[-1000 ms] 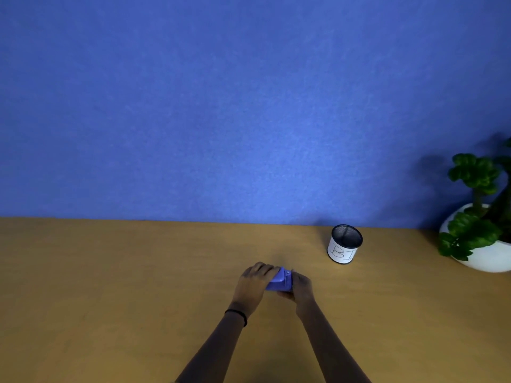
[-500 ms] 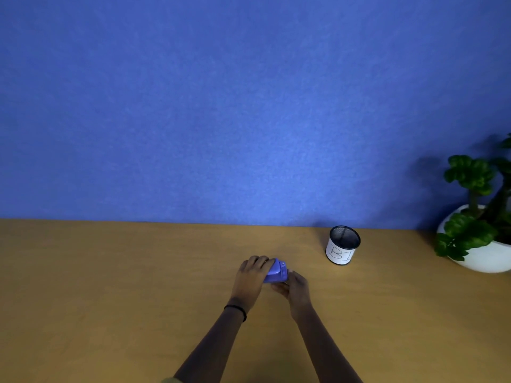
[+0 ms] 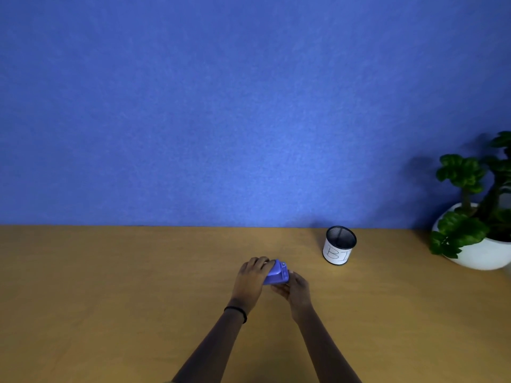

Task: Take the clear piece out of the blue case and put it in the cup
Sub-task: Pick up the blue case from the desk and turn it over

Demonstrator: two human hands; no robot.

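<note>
A small blue case (image 3: 277, 273) is held between both hands just above the wooden table, tilted with its right end raised. My left hand (image 3: 252, 277) wraps over its left side and top. My right hand (image 3: 295, 287) grips it from below and the right. The case looks closed; the clear piece is not visible. The cup (image 3: 339, 245), a black mesh cylinder with a white paper label, stands upright to the right and further back, apart from both hands.
A wooden table (image 3: 110, 299) runs up to a blue wall. A green plant in a white bowl-shaped pot (image 3: 481, 252) stands at the far right, beyond the cup.
Both hands have tilted the case, raising its right end and turning it more upright. The hands stay in about the same spot on the table.
</note>
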